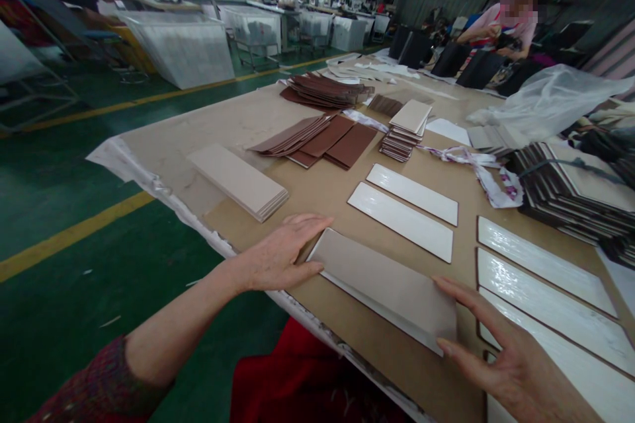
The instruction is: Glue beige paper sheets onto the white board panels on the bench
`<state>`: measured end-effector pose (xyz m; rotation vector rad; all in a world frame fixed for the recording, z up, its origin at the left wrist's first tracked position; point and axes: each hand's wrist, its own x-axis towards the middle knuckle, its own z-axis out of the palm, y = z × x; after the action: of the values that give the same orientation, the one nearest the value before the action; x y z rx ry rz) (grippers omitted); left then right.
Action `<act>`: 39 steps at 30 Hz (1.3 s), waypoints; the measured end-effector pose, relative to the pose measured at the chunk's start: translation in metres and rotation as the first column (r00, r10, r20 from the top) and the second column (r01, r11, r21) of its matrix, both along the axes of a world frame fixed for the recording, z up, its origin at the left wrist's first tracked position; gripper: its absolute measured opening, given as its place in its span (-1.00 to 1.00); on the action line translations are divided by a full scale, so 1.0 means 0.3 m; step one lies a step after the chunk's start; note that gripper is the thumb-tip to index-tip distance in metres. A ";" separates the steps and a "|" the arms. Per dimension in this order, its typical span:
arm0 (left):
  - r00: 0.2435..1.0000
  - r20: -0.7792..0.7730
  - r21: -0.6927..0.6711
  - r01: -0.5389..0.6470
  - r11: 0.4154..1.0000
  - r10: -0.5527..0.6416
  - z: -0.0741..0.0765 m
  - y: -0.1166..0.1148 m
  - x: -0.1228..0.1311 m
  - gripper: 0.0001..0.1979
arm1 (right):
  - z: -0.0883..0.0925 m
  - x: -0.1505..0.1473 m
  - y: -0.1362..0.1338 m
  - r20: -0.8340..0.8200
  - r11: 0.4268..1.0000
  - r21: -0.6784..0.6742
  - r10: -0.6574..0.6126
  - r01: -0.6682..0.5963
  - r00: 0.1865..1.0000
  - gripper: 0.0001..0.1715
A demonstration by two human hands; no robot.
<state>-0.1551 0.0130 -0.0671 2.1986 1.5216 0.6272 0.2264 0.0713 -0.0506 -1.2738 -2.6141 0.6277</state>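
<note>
My left hand [285,254] grips the left end of a beige rectangular panel [381,281], thumb at the near corner and fingers at the far one. At the opposite end, my right hand [501,337] has its thumb and forefinger on the panel's two corners. A pale strip shows along the panel's near edge, seemingly a white-faced piece beneath it. Just beyond lie two glossy white, dark-edged strips [401,221]. More such wet-looking strips [540,277] lie in a column by my right hand. A neat stack of beige panels [241,182] sits beyond my left hand.
Brown panels [322,139] lie fanned out farther back, near a tall stack of beige-topped pieces [407,125]. A strapped dark stack [570,192] and clear plastic sheeting [555,102] are at right. The covered table's edge [169,195] runs along the left. A co-worker [506,26] works at the far end.
</note>
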 end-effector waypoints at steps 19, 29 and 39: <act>0.996 -0.067 0.058 0.055 0.997 -0.051 -0.010 0.008 -0.002 -0.43 | -0.034 -0.003 0.008 0.011 0.994 0.075 0.083 -0.084 0.996 -0.33; 0.990 -0.139 0.068 0.046 0.997 -0.036 -0.032 0.008 0.004 -0.53 | -0.027 -0.017 -0.005 -0.026 0.989 0.054 0.138 -0.137 0.990 -0.31; 0.988 -0.156 0.063 -0.003 0.998 0.013 -0.040 0.010 0.009 -0.50 | -0.033 -0.026 -0.018 -0.099 0.977 0.059 0.208 -0.203 0.973 -0.42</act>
<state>-0.1525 0.0159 -0.0791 2.3382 1.6084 0.5212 0.2186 0.0658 -0.0603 -0.9368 -2.6768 0.6400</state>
